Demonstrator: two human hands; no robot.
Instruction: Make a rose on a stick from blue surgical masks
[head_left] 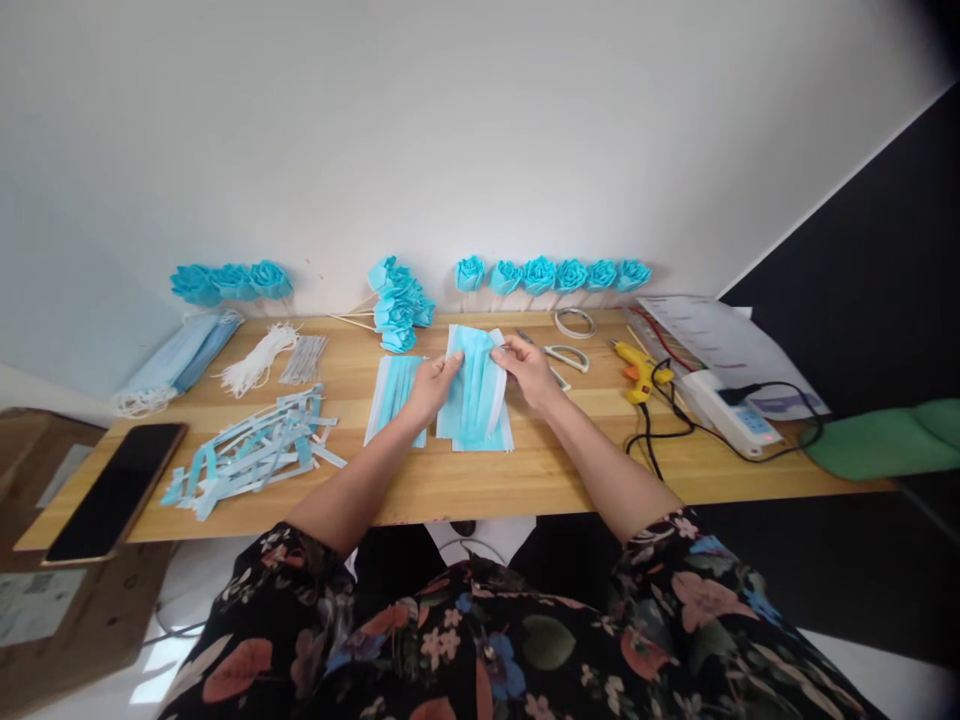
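My left hand point(433, 388) and my right hand point(531, 372) each pinch an upper side edge of a light blue pleated face mask piece point(477, 385). It is tilted above the wooden table, with more flat mask sheet beneath its lower end. Its white lining shows along the right edge. To the left of it, partly behind my left wrist, lie other cut mask pieces point(386, 400) with white borders. Just beyond my right fingers is a pair of scissors point(568, 357), partly hidden by that hand.
Blue paper-like roses point(540, 275) line the wall, and more roses point(397, 305) lie in a bunch. Cut strips point(255, 450), white ear loops point(259, 360), whole masks point(180, 360) and a phone point(116, 490) are left. A corded yellow glue gun point(641, 374) and power strip point(739, 420) are right.
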